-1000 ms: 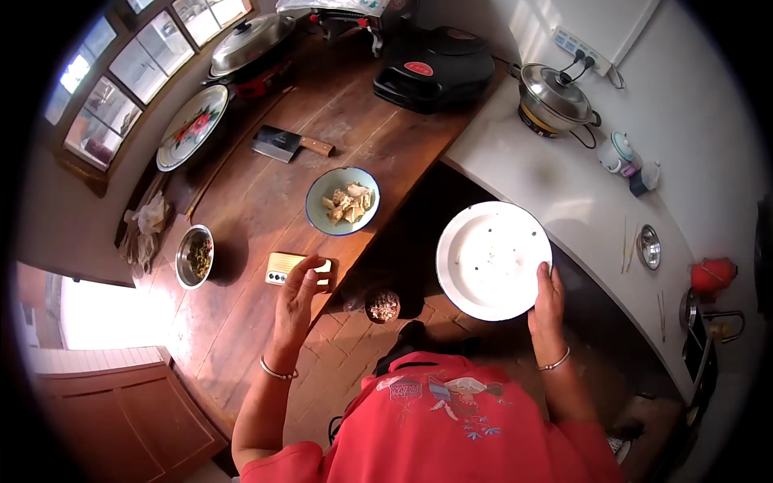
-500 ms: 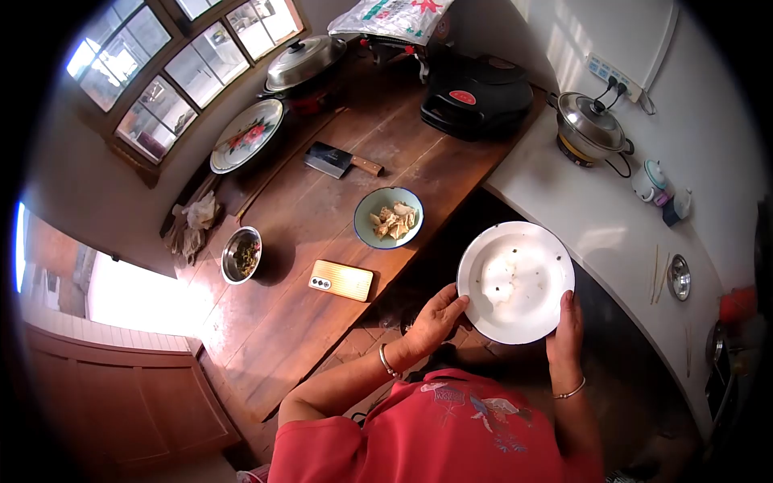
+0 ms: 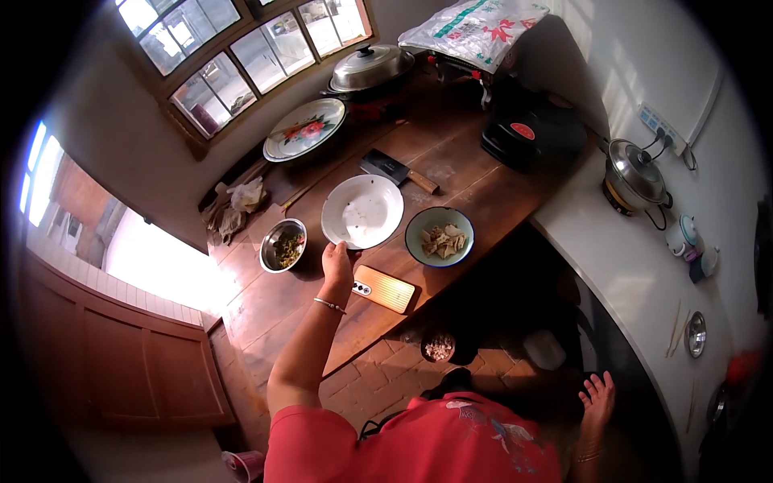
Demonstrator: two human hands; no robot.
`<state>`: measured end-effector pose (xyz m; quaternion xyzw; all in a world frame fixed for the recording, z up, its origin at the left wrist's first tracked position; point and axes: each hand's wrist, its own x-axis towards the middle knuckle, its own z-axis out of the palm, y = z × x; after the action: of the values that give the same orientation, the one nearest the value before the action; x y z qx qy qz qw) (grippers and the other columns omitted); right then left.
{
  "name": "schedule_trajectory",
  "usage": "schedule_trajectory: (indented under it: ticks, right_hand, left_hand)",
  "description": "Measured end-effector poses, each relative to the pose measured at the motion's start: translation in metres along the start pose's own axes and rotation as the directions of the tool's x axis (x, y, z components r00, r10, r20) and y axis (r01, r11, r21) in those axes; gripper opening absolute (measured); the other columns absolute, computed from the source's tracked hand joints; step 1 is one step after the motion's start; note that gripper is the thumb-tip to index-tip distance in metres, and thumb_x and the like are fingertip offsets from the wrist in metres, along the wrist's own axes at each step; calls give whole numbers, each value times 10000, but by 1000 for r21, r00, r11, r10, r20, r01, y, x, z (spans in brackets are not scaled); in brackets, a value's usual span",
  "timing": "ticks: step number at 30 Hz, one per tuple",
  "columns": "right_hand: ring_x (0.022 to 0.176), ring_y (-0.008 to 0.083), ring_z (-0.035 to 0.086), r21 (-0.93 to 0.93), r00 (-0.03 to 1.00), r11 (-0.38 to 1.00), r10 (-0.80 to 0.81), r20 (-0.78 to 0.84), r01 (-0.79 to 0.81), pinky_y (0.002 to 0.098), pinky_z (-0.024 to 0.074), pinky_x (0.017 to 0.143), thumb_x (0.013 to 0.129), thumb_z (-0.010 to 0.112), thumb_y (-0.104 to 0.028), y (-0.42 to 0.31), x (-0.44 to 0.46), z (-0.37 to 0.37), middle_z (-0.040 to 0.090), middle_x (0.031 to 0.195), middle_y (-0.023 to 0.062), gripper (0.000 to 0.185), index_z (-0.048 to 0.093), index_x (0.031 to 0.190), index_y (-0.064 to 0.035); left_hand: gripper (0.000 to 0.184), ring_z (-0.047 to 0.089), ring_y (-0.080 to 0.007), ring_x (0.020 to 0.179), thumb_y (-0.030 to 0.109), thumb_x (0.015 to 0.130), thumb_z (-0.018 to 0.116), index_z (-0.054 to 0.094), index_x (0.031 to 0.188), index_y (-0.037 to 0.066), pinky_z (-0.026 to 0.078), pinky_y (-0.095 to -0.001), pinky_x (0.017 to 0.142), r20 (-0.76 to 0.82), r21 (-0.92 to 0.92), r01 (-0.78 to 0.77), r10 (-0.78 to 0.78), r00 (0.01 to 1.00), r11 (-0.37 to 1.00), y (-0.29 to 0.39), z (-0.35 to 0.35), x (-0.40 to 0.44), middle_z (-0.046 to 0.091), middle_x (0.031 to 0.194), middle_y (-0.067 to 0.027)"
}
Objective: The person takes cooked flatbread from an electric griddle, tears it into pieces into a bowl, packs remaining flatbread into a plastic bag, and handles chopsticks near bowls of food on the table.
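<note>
My left hand [image 3: 340, 266] grips the near rim of a white enamel dish [image 3: 362, 212] over the wooden table. Small dark specks show inside the dish. To its left is a metal bowl [image 3: 283, 245] of chopped greenish food, and to its right a pale green bowl [image 3: 440, 237] holds torn light-brown pieces. A gold phone [image 3: 385, 290] lies just below the dish. Beyond the dish lies a cleaver [image 3: 398, 171], partly hidden by its rim. My right hand [image 3: 597, 398] is at the lower right, fingers spread, holding nothing.
On the wooden table [image 3: 459, 173] stand a floral tray [image 3: 305, 130], a lidded pan [image 3: 371, 68] and a black appliance [image 3: 533, 133]. An electric pot [image 3: 636, 173] is on the white counter [image 3: 608, 241]. A bowl [image 3: 439, 346] sits low near the brick floor.
The white dish has moved left from above the gap to over the wooden table, in my left hand. My right hand has let go of it and dropped to the lower right.
</note>
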<state>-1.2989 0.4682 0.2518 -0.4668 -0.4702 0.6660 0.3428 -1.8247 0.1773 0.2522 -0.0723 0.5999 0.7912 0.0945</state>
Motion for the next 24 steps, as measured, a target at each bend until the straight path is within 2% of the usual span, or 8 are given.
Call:
schedule_trajectory:
  ticks: [1,3,6,10,13,16,19,24]
  right_hand:
    - [961,195,530,-1,1000,1000,-3,9,3,305,455,751,916,426,-428,5,0,-6,534,1115,132,513,420,1255,-43]
    - [911,202,531,-418,995,904,-75,66,96,319,454,748,916,424,-366,13,0,-15,539,1024,130,379,463,1116,-46]
    - [835,213,532,-867,974,446,-129,185,224,340,451,742,917,422,-272,25,0,-35,546,887,126,246,527,908,-50]
    - [833,225,529,-956,964,147,-119,239,255,354,447,755,920,417,-248,54,1,-71,541,874,131,232,528,878,-49]
    - [866,237,524,-861,998,505,-25,60,64,364,443,777,925,409,-258,58,-6,-71,528,923,141,230,497,937,-46]
    - [900,249,519,-400,981,896,163,-107,-193,375,439,799,931,402,-269,57,-15,-65,516,972,150,244,466,996,-42]
    - [933,261,513,-144,953,946,271,-139,-290,385,434,821,936,395,-279,55,-25,-61,504,1021,159,271,434,1055,-39]
    - [989,281,505,-66,938,941,323,-125,-333,403,427,858,945,383,-296,53,-37,-50,483,1103,175,336,383,1153,-33]
  left_hand:
    - [159,586,-177,680,69,887,416,502,983,-24,518,-244,570,-6,-5,-5,5,1000,1000,-9,-7,11,587,873,-108]
    - [170,596,-189,680,69,885,412,499,987,-35,520,-255,543,-104,39,9,-5,995,999,-19,-16,23,591,885,-123]
    - [167,601,-199,648,56,873,415,501,978,-41,521,-255,513,-172,20,48,-44,984,999,-32,-18,27,596,874,-131]
    - [170,599,-196,620,32,850,410,503,968,-47,520,-254,505,-161,-17,65,-67,985,998,-40,-19,29,598,855,-131]
    - [196,583,-182,562,3,815,386,514,949,-58,502,-248,466,-199,-14,109,-110,974,994,-47,-20,37,599,825,-147]
    - [164,585,-199,604,21,843,412,519,939,-58,527,-258,525,-166,46,147,-137,976,988,-48,-19,38,592,818,-133]
    - [185,577,-191,562,1,807,390,526,910,-74,510,-251,487,-150,21,138,-134,980,990,-53,-22,40,594,791,-140]
    - [227,588,-197,608,-5,776,380,536,935,-51,498,-252,462,-185,63,179,-165,969,982,-48,-21,37,595,859,-136]
